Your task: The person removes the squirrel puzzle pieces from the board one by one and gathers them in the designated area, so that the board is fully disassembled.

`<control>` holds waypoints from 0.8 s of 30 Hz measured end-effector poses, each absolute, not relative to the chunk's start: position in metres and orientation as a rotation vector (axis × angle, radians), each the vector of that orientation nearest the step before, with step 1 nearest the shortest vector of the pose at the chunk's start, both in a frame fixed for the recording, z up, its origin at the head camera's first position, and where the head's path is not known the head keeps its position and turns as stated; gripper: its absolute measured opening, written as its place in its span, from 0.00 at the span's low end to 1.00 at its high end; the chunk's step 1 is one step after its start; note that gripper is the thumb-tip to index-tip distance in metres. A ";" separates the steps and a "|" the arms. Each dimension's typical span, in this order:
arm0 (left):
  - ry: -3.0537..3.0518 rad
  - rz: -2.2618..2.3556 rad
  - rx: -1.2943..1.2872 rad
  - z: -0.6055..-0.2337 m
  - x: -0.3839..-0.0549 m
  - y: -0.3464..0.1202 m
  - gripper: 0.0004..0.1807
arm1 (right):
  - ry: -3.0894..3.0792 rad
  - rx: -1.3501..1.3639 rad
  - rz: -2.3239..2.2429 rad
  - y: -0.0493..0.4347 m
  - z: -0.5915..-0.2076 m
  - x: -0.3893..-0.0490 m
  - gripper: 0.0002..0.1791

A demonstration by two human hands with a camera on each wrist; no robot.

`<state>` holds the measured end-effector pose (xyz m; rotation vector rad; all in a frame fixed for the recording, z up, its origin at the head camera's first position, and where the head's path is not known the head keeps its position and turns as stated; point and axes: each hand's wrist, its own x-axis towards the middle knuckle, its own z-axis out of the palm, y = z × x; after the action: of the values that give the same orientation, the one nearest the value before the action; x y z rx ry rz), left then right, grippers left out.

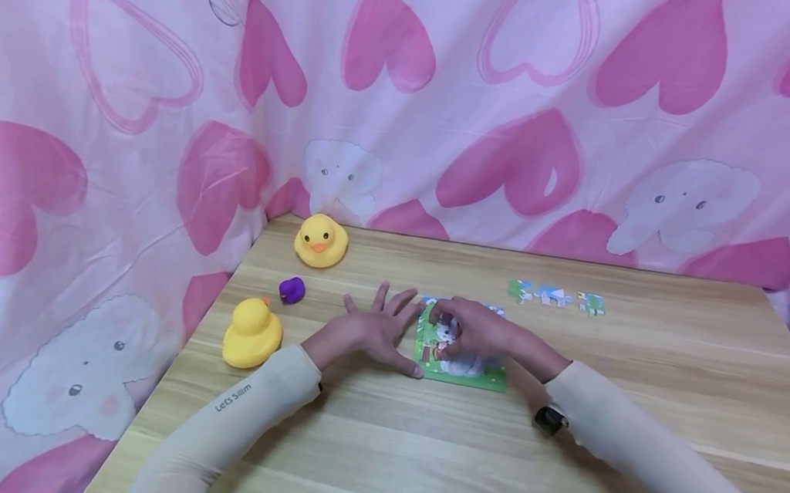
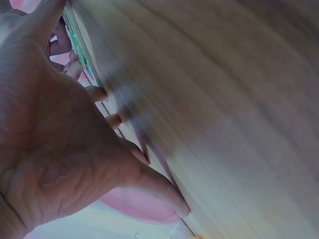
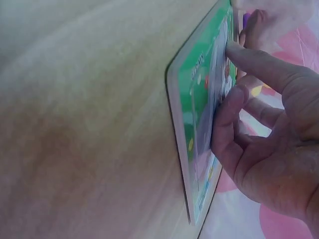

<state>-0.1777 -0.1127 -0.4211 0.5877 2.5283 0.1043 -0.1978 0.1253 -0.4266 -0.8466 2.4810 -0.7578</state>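
So there's this pink heart-print cloth (image 1: 405,123) behind a wood-grain table (image 1: 421,450), and the cartoon jigsaw puzzle (image 1: 462,366) lies flat near the middle of it, between the hands. The left hand (image 1: 377,330) is spread out and gripping nothing, thumb at the board's left edge, probably to stop it sliding. The right hand (image 1: 479,330) arches over the picture, bent fingers touching it; can't tell if they're pinching a piece. Two yellow rubber ducks (image 1: 253,334) and a little purple duck (image 1: 292,290) sit off left, I guess out of the way. Loose puzzle pieces (image 1: 553,295) lie behind, to the right, maybe for easy reach.
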 end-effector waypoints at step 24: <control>2.528 0.082 0.574 -0.421 -0.179 -0.112 0.71 | 2.493 -0.798 -0.889 0.126 -0.435 -0.200 0.25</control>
<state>-0.1788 -0.1122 -0.4214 0.5736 2.5282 0.0819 -0.1996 0.1263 -0.4351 -0.7985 2.4927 -0.8889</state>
